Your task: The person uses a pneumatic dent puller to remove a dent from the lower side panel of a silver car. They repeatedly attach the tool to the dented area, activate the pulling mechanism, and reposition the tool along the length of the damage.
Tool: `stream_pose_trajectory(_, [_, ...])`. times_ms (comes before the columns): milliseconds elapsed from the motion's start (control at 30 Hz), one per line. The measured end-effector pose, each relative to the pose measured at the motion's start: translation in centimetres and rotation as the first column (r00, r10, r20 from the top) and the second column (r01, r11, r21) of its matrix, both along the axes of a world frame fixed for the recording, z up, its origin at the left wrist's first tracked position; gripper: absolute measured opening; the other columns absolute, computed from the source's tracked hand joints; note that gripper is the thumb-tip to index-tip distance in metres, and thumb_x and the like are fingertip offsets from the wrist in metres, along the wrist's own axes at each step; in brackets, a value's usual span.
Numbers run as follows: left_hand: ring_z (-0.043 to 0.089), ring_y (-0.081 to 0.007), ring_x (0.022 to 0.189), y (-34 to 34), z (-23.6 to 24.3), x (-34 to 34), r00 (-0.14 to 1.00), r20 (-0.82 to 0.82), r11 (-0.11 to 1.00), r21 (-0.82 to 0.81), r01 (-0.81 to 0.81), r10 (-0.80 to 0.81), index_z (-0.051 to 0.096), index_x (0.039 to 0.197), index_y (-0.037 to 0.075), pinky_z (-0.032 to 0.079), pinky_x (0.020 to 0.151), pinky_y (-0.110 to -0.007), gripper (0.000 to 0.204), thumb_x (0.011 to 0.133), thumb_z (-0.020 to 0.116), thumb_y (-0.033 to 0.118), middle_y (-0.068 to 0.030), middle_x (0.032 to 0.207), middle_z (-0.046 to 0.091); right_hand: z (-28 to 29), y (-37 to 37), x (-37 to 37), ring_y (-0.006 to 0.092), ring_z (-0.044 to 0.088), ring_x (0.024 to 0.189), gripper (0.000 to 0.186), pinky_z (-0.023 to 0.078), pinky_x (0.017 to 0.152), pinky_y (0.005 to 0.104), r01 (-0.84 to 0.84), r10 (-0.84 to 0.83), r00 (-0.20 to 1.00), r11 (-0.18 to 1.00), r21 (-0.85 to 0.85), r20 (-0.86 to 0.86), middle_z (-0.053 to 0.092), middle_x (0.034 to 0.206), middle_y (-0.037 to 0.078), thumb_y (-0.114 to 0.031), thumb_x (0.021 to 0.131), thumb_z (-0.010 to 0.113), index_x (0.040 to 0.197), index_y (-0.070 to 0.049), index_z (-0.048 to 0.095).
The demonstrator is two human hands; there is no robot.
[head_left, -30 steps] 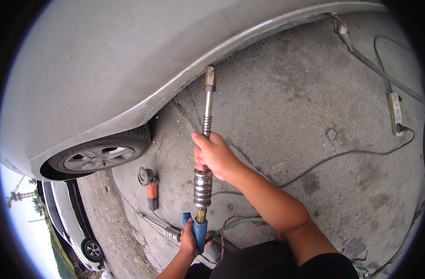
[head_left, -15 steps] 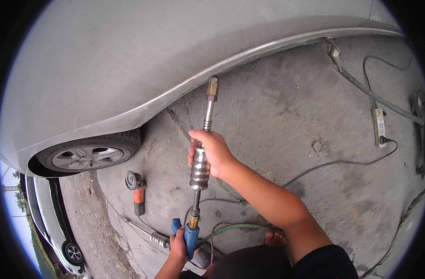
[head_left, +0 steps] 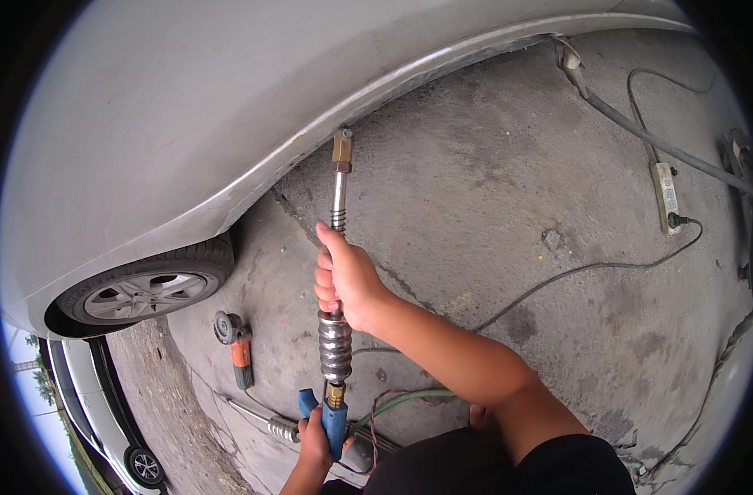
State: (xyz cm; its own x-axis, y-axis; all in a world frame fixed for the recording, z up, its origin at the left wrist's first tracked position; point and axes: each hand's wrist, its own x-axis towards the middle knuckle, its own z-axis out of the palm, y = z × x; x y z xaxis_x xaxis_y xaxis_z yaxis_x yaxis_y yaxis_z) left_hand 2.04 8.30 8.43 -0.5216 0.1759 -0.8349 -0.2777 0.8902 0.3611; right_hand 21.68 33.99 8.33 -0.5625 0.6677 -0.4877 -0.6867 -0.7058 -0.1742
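A slide hammer dent puller (head_left: 339,194) runs up from my hands, its brass-coloured tip end beside the lower edge of a silver-grey car's sill (head_left: 310,140). I cannot tell whether the tip touches the metal. My left hand (head_left: 314,444) is closed around the puller's blue pistol grip (head_left: 335,429). Higher up, my right hand (head_left: 350,285) wraps the steel rod, thumb pointing along it. The ribbed chrome sliding weight (head_left: 335,348) sits just below that hand, down against the brass fitting above the grip.
Left of the puller lie an orange angle grinder (head_left: 240,353) and a second slide hammer (head_left: 269,422). The car's wheel (head_left: 145,289) stands beyond them. A power strip (head_left: 665,198) with black cords lies at right, near a thick grey cable (head_left: 649,136) clamped to the sill.
The sliding weight has dropped along the rod to the grip end. My right hand now holds the rod above it. The whole view has shifted slightly.
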Motion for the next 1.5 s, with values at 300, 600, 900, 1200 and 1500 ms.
stream_pose_trajectory(300, [0.064, -0.0232, 0.065, -1.8, -0.4, -0.4, 0.990, 0.142, 0.999, 0.022, -0.024, 0.021, 0.059, 0.105, 0.000, 0.055, 0.057, -0.034, 0.037, 0.097, 0.041, 0.031, -0.0115, 0.078, 0.064, -2.1, -1.3, 1.7, 0.0063, 0.020, 0.041, 0.052, 0.022, 0.040, 0.0258, -0.093, 0.101, 0.950, 0.995, 0.041, -0.297, 0.021, 0.050, -0.009, -0.051, 0.096, 0.049, 0.062, -0.019, 0.028])
stream_pose_trajectory(600, [0.065, -0.0267, 0.067, 1.0, 1.8, 0.9, 0.979, 0.203, 0.994, -0.101, 0.036, -0.015, 0.057, 0.095, 0.001, 0.055, 0.064, -0.038, 0.039, 0.098, 0.036, 0.035, -0.0159, 0.078, 0.065, -2.0, -2.3, 1.9, 0.0066, 0.040, 0.056, 0.029, 0.041, 0.052, 0.0253, 0.101, -0.123, 0.987, 0.976, 0.193, 0.103, 0.042, 0.069, -0.001, -0.031, 0.098, 0.053, 0.087, -0.011, 0.035])
stream_pose_trajectory(900, [0.066, -0.0354, 0.072, 3.2, 3.6, 2.3, 0.969, 0.210, 0.989, -0.053, 0.141, -0.127, 0.053, 0.098, 0.003, 0.054, 0.066, -0.044, 0.040, 0.097, 0.034, 0.038, -0.0206, 0.081, 0.065, -1.1, -0.5, 2.1, 0.0069, 0.040, 0.055, 0.026, 0.041, 0.049, 0.0257, 0.113, -0.155, 0.978, 0.956, 0.272, 0.139, 0.043, 0.070, 0.000, -0.026, 0.097, 0.054, 0.088, -0.010, 0.036])
stream_pose_trajectory(1200, [0.063, -0.0253, 0.063, 1.3, 2.2, 0.7, 0.977, 0.205, 0.993, -0.090, 0.071, -0.052, 0.055, 0.095, 0.008, 0.052, 0.056, -0.035, 0.038, 0.098, 0.040, 0.042, -0.0147, 0.077, 0.065, -0.5, -0.8, 2.3, 0.0075, 0.043, 0.054, 0.025, 0.042, 0.048, 0.0263, 0.050, -0.123, 0.968, 0.949, 0.312, 0.217, 0.045, 0.070, 0.000, -0.025, 0.097, 0.055, 0.089, -0.008, 0.037])
stream_pose_trajectory(1500, [0.061, -0.0250, 0.060, 1.4, 2.3, 1.4, 0.980, 0.195, 0.994, -0.099, 0.048, -0.028, 0.056, 0.090, 0.010, 0.051, 0.053, -0.037, 0.033, 0.095, 0.045, 0.041, -0.0116, 0.070, 0.061, -0.7, -0.9, 1.7, 0.0085, 0.043, 0.051, 0.023, 0.042, 0.047, 0.0274, 0.055, -0.125, 0.969, 0.951, 0.305, 0.215, 0.046, 0.066, 0.001, -0.022, 0.096, 0.056, 0.090, -0.008, 0.039])
